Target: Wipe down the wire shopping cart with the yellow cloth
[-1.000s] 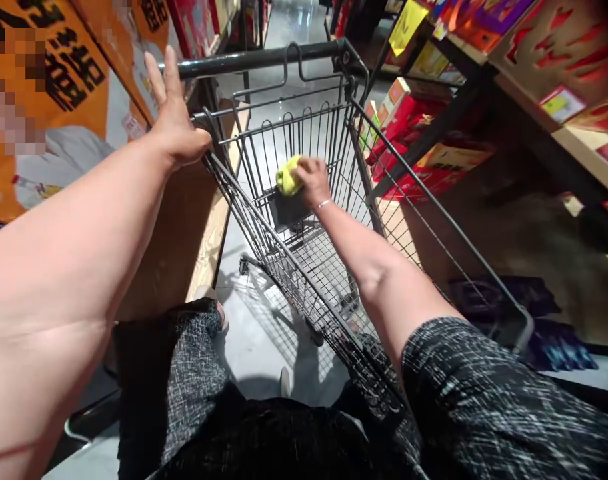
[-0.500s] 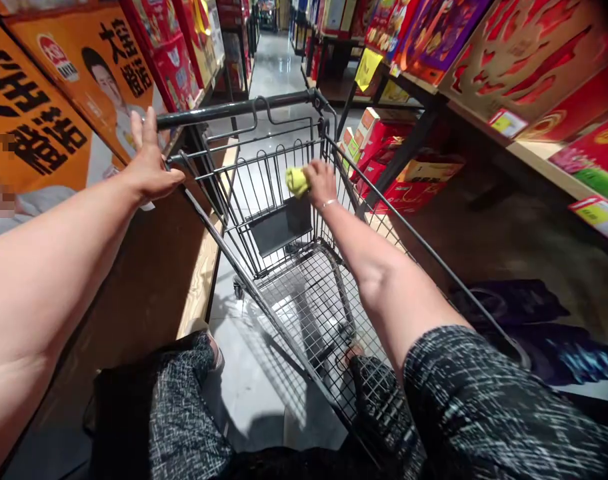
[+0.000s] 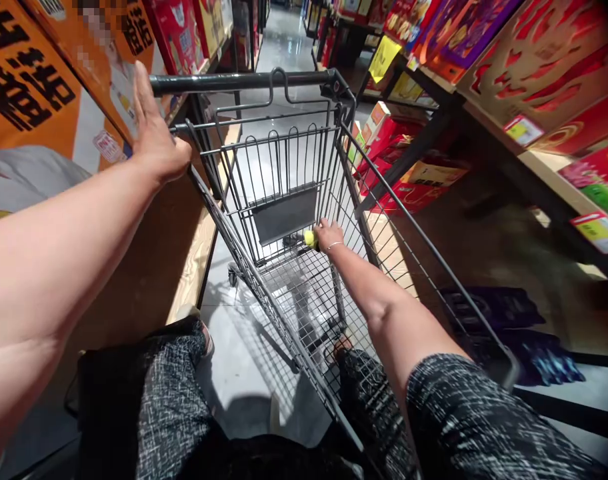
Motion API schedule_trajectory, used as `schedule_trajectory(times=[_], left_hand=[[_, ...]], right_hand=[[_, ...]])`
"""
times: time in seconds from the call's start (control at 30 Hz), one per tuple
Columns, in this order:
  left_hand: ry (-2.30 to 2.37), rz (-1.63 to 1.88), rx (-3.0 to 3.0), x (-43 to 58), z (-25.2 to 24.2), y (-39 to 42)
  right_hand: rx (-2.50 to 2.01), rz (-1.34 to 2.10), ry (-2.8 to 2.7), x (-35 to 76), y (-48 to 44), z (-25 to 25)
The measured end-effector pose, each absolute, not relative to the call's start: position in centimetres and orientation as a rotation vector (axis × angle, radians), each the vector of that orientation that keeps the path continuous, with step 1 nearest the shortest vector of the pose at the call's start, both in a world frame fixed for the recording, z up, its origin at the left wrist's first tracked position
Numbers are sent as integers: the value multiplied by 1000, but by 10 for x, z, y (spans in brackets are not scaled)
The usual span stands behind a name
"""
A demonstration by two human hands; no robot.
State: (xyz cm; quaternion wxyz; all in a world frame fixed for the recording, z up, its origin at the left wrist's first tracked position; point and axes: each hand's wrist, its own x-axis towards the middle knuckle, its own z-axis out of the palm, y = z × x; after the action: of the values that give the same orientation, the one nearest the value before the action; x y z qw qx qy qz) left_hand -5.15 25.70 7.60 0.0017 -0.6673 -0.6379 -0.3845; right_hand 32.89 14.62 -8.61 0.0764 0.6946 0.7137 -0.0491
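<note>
A dark metal shopping cart [image 3: 264, 313] stands before me, its handlebar [image 3: 234, 83] toward the far end of the view. My left hand [image 3: 157, 143] lies against the left end of the handlebar and the cart's corner, fingers stretched upward and thumb toward the basket. Down inside the basket, my right hand [image 3: 330, 235] is closed on a yellow cloth [image 3: 311, 239], of which only a small part shows. That hand is just right of the grey panel [image 3: 287, 217] on the cart's wire end wall, low near the wire floor.
Orange boxes [image 3: 29, 73] line the left shelf beside my arm. On the right, a wooden shelf [image 3: 549, 167] carries red and gold gift boxes, with red packages [image 3: 409, 173] below it. A tiled aisle [image 3: 284, 40] runs beyond the cart. My legs are close to the cart.
My right hand has lowered with the yellow cloth from the upper part of the end wall to near the basket floor. My left hand stays at the handlebar's end.
</note>
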Motion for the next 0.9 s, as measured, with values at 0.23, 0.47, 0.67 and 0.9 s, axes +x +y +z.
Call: schedule_trajectory(times=[0.23, 0.47, 0.67, 0.9], left_hand=[[-1733, -980, -2315, -2, 91, 193], [-1316, -270, -3054, 20, 74, 178], [-1278, -95, -2986, 19, 80, 173], [-1269, -178, -3006, 21, 83, 170]], right_hand=[[2271, 454, 2218, 363, 190, 40], [2125, 552, 2254, 376, 209, 24], [2031, 239, 2114, 371, 164, -109], [2281, -442, 1750, 321, 89, -193]])
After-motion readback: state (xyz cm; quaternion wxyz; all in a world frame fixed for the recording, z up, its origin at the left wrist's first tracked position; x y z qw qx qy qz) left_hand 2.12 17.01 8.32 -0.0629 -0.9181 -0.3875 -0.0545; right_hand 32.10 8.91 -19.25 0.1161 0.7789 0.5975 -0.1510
